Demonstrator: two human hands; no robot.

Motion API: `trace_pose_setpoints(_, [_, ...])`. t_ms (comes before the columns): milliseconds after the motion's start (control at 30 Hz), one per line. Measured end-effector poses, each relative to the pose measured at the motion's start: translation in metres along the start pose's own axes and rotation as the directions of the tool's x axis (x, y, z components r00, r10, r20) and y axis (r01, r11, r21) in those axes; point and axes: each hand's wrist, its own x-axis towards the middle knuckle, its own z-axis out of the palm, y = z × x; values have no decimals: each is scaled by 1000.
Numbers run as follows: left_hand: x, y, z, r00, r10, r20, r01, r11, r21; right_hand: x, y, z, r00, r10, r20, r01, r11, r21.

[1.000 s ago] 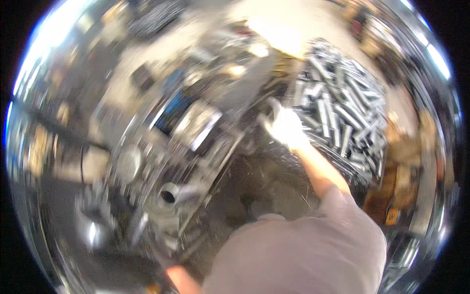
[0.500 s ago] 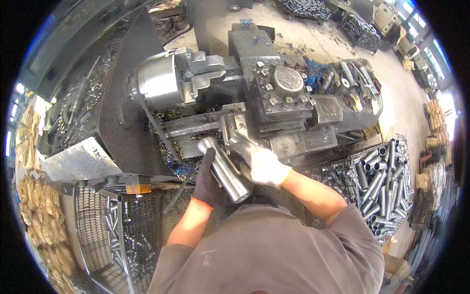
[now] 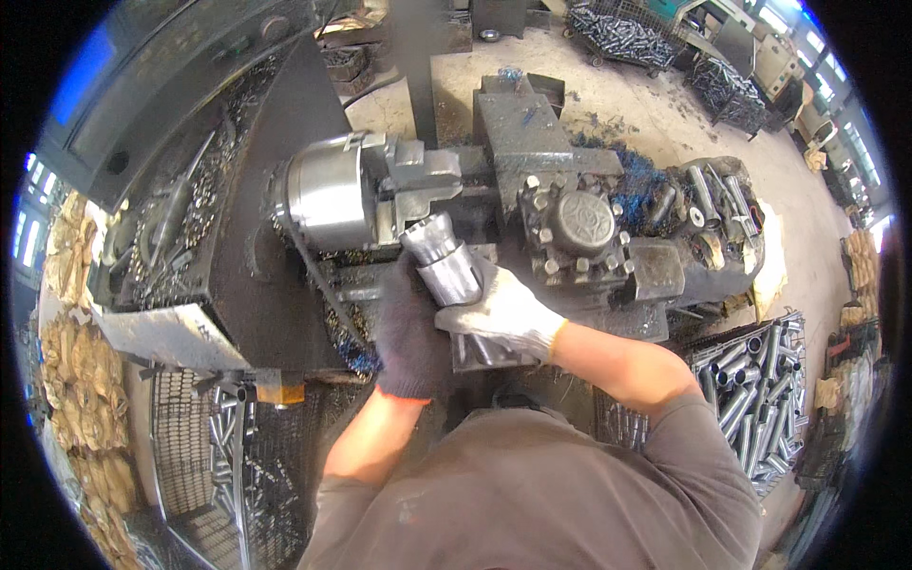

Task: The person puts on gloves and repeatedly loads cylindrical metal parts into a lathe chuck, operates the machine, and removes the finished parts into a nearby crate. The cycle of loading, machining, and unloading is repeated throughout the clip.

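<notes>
A shiny steel tube slants up and away from my body, its far end just in front of the lathe chuck's jaws. Gripping the tube from its right side is my right hand in a white glove, closed around it. My left hand, in a dark glove, is close along the tube's left side. Motion smears its fingers, so their hold cannot be made out. Left of the jaws is the bright round lathe chuck. The tool post, with its round cap and several bolts, stands right of the tube.
A wire bin of steel tubes stands at my right, and a mesh cage with more tubes at lower left. Loose parts lie on the lathe's right end. Metal shavings cover the tray at left.
The tube has moved up and away from my body, nearer the chuck jaws. My right hand now wraps round it, while the left has shifted forward along its side. The view has shifted slightly.
</notes>
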Motion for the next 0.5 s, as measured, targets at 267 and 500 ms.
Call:
trace_pose_setpoints(267, [64, -69, -59, 954, -238, -183, 267, 396, 878, 73, -78, -151, 827, -545, 136, 172, 15, -985])
trace_pose_setpoints(500, [19, -55, -84, 996, -4, -86, 75, 528, 846, 193, -8, -170, 970, 11, 242, 238, 141, -961])
